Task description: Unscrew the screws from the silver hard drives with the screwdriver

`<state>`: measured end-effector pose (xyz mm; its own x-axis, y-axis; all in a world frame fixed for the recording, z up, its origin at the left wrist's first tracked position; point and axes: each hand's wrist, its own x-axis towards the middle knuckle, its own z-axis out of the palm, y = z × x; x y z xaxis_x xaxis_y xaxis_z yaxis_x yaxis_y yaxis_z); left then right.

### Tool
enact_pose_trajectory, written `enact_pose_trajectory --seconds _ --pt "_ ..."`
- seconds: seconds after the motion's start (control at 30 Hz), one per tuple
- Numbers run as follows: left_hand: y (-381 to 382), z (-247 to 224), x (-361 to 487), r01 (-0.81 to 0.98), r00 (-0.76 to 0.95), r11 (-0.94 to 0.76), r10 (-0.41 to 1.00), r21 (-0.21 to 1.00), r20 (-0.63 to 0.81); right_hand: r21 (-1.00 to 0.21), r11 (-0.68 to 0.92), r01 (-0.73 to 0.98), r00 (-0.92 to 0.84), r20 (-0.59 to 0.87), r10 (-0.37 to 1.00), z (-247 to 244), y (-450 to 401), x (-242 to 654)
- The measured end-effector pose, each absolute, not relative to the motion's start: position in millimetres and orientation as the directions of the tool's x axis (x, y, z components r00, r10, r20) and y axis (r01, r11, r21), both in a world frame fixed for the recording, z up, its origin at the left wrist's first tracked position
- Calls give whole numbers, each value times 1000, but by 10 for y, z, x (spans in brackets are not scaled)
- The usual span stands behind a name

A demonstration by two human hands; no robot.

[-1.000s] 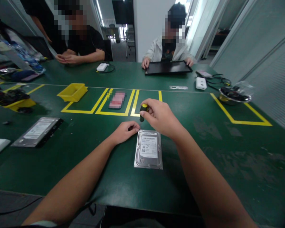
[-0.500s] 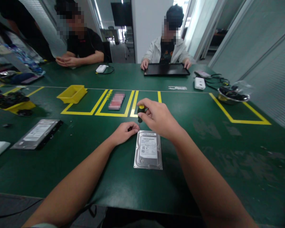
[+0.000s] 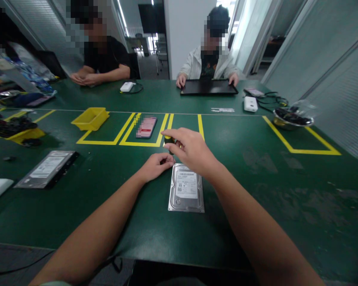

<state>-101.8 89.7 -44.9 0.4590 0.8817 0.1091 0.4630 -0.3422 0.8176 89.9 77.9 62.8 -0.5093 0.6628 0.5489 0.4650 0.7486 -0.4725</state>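
Note:
A silver hard drive (image 3: 186, 190) with a white label lies flat on the green table in front of me. My right hand (image 3: 192, 149), over its far edge, is closed round the short yellow-and-black handle of a screwdriver (image 3: 168, 140). Its shaft is mostly hidden, so I cannot tell what the tip touches. At the drive's far left corner my left hand (image 3: 157, 165) is closed in a pinch; what lies between its fingertips is too small to make out.
Another hard drive (image 3: 47, 169) lies to the left, near tiny screws (image 3: 89, 170). Beyond are a yellow bin (image 3: 91, 119), a phone (image 3: 147, 127) and, at right, a metal bowl (image 3: 292, 121) of black parts. Opposite, a person holds a black tray (image 3: 209, 87); another rests their forearms on the table.
My right hand has shifted a little left, carrying the screwdriver handle left and slightly down. My left hand and the hard drive stay put. A standing person at far left has moved away.

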Motion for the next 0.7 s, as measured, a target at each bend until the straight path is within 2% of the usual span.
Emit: enact_pose_trajectory --seconds 0.43,0.7 --pt "894 -449 -1019 493 468 -369 876 788 117 -473 736 483 -528 514 677 648 780 922" --pt "884 -451 -1021 471 484 -383 865 795 130 -489 747 450 -487 567 664 647 772 924"
